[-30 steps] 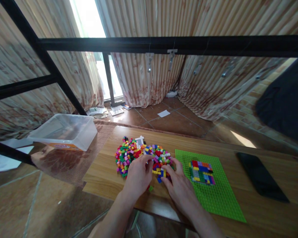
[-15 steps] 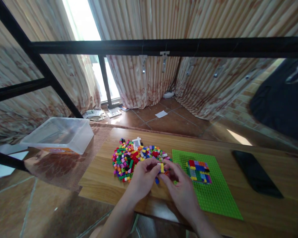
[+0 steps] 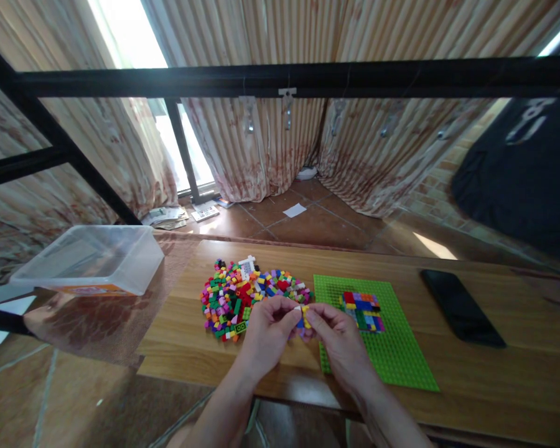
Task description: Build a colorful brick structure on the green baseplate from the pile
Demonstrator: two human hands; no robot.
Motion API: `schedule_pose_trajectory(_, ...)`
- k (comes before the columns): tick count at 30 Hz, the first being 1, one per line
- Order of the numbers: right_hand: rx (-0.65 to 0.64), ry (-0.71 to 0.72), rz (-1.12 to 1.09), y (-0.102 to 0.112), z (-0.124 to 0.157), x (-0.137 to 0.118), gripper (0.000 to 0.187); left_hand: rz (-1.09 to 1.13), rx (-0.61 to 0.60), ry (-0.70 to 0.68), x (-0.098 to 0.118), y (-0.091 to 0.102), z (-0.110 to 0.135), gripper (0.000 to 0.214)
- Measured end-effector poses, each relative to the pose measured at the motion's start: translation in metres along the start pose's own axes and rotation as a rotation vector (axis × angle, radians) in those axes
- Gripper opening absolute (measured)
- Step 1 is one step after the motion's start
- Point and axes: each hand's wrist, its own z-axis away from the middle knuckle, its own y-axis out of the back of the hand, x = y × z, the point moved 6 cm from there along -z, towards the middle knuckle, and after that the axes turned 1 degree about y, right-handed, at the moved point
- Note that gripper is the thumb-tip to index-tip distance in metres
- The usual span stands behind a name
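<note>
My left hand [image 3: 271,326] and my right hand [image 3: 336,333] meet fingertip to fingertip above the table, both pinching a small cluster of toy bricks [image 3: 307,316]. Yellow, white and blue show between the fingers; the rest of the cluster is hidden by them. Left of my hands spreads a heap of loose toy bricks [image 3: 228,298] in many colours. To the right, a green baseplate [image 3: 396,348] lies partly behind my right hand. On it stands a flat block of joined multicoloured bricks [image 3: 364,305].
A black phone [image 3: 462,308] lies on the wooden table [image 3: 177,336] at the right. On the floor at the left stands a clear plastic bin [image 3: 98,261]. A black metal rail [image 3: 214,81] crosses in front of the curtains.
Both hands stay together, and my right hand's fingers have closed in on the brick cluster. The view has shifted, so the table's things appear slightly further left.
</note>
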Motion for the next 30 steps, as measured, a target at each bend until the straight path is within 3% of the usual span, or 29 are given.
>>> schedule_pose_trajectory(6, 0.054, -0.117, -0.209, 0.001, 0.0, 0.007, 0.034, -0.028, 0.047, 0.037, -0.003, 0.012, -0.006, 0.023)
schedule_pose_trajectory(12, 0.175, -0.101, -0.179, 0.016, -0.004, 0.004, 0.039, -0.619, 0.303, -0.177, 0.013, 0.05, -0.011, 0.016)
schedule_pose_trajectory(17, 0.224, 0.059, 0.228, 0.031, -0.004, 0.001, 0.036, -0.836, 0.343, -0.196, 0.013, 0.06, -0.016, 0.015)
schedule_pose_trajectory(22, 0.126, 0.213, 0.715, 0.02, 0.004, -0.006, 0.027, -0.845, 0.36, -0.152, 0.011, 0.063, -0.016, 0.021)
schedule_pose_trajectory(30, 0.06, 0.265, 0.813, 0.007, 0.007, -0.004, 0.024, -0.829, 0.328, -0.168, 0.008, 0.064, -0.016, 0.029)
